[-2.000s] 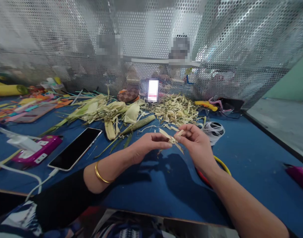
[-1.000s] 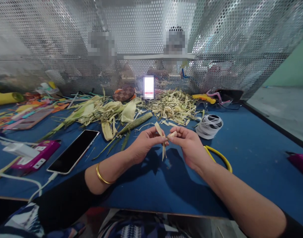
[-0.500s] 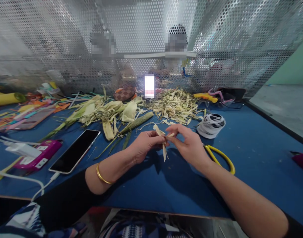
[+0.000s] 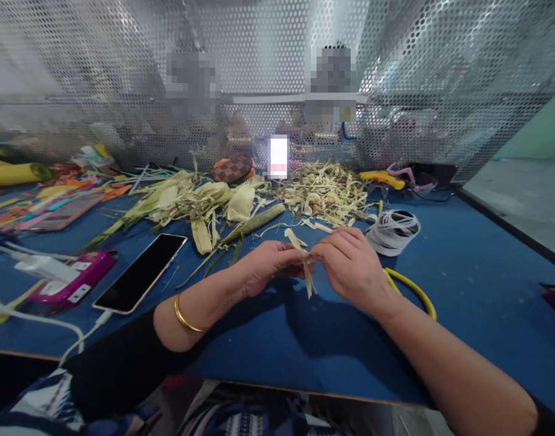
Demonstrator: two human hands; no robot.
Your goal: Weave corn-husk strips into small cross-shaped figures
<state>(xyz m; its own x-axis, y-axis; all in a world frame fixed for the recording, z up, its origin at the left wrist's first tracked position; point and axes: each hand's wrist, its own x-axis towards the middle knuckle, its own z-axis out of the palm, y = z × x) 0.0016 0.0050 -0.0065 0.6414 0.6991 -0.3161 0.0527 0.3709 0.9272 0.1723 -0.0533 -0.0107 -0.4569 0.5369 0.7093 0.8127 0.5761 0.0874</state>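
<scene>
My left hand [image 4: 277, 263] pinches a pale strip of corn husk [image 4: 309, 283] between thumb and fingers, above the blue table [image 4: 259, 357]. One end of the strip sticks up past the fingers and the other hangs down. My right hand [image 4: 350, 263] meets it from the right, fingers closed at the same spot; whatever lies in its fingertips is mostly hidden. Beyond the hands lie a heap of shredded husk [image 4: 325, 194] and some larger husk leaves [image 4: 241, 203]. A spool of white cord [image 4: 393, 233] and a yellow handle [image 4: 416, 287] sit by my right hand.
A phone [image 4: 143, 272] on a charging cable and a magenta power strip [image 4: 80, 278] lie to the left. Coloured strips [image 4: 41, 209] and a yellow roll [image 4: 18, 177] are further left. Safety glasses [image 4: 411, 178] rest at the back right. A perforated metal screen [image 4: 259, 54] closes the far side.
My right fingers have folded in over the husk strip, hiding the piece that showed in them. The whole view has shifted slightly.
</scene>
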